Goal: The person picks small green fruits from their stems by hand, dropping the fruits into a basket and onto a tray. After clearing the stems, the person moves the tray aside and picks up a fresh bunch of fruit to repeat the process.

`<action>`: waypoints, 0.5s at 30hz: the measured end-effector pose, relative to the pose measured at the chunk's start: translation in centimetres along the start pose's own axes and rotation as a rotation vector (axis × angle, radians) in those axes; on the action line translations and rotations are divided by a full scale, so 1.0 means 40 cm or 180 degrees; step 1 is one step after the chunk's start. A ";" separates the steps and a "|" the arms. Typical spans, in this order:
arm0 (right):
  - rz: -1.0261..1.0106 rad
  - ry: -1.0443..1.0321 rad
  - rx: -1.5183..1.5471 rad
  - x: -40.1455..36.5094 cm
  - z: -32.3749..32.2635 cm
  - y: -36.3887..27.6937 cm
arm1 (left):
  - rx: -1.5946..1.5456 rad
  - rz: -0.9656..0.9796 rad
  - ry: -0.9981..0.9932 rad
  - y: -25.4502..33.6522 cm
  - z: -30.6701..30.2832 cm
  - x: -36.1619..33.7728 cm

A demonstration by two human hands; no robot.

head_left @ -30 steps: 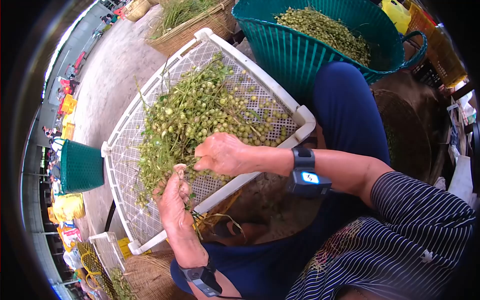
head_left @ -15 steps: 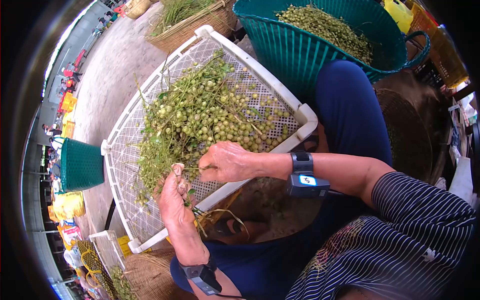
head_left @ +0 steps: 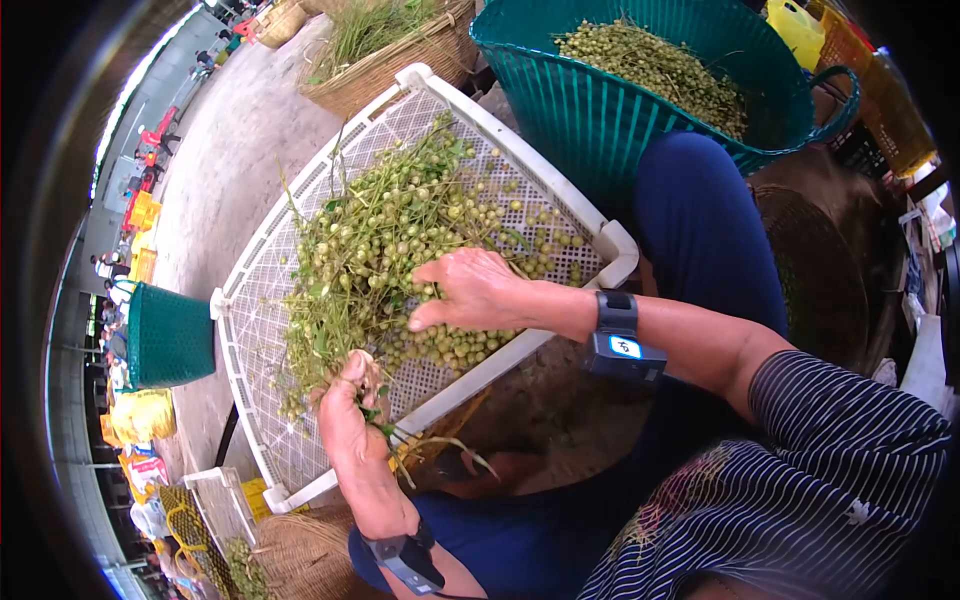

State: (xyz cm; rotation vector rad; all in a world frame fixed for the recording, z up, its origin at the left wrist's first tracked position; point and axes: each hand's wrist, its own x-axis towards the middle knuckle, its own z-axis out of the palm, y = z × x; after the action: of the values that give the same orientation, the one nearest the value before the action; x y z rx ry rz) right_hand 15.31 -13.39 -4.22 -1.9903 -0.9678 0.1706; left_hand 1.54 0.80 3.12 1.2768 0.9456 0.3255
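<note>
A white mesh tray [head_left: 560, 175] holds a heap of small round green fruits [head_left: 400, 225] with thin stems and some leaves. Over the tray's near edge, my left hand [head_left: 352, 415] is closed around a few leafy stems [head_left: 385, 405], whose long ends hang out below the palm. My right hand [head_left: 470, 290] is over the near right side of the heap, thumb and index finger apart, with nothing visible between them; its other fingers are curled. Both wrists wear dark straps with small devices.
A teal basket [head_left: 560, 90] of similar fruits stands behind the tray at the right. A wicker basket [head_left: 390, 65] with green stalks is at the back. Another teal basket [head_left: 170, 335] stands left. People and yellow crates are at the far left.
My right hand has moved up and away from my left hand onto the heap, and its thumb and index finger have parted. My left hand still holds the stems, slightly lower.
</note>
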 end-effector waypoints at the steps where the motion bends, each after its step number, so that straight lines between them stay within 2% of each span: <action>1: 0.0191 0.0013 0.0167 0.021 0.002 -0.014 | 0.0029 -0.0023 0.0042 0.000 0.008 -0.017; 4: 0.0355 0.0389 0.0562 0.059 -0.004 -0.064 | 0.0110 0.0189 0.0125 -0.011 0.021 -0.037; 5: 0.0543 0.0098 0.0707 0.088 0.009 -0.050 | 0.0043 0.0095 0.0157 -0.012 0.026 -0.053; 6: 0.0534 0.0114 0.0710 0.099 0.019 -0.038 | 0.0049 0.0111 0.0151 -0.011 0.023 -0.051; 10: 0.0163 -0.0276 0.1105 0.112 0.034 0.012 | -0.0054 0.0428 -0.0075 -0.030 -0.020 -0.024; 12: -0.0551 -0.0133 0.0689 0.107 0.031 0.038 | 0.0104 0.0486 0.0126 -0.031 -0.037 -0.009; 15: -0.1066 -0.0269 0.0556 0.086 -0.019 0.048 | 0.0227 0.0479 0.0486 -0.027 -0.030 -0.022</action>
State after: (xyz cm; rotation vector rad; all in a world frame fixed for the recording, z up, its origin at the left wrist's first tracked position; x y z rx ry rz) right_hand 19.09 -12.09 -4.44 -1.6475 -1.2801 0.1479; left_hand -0.19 0.66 2.50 1.4073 0.9993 0.5166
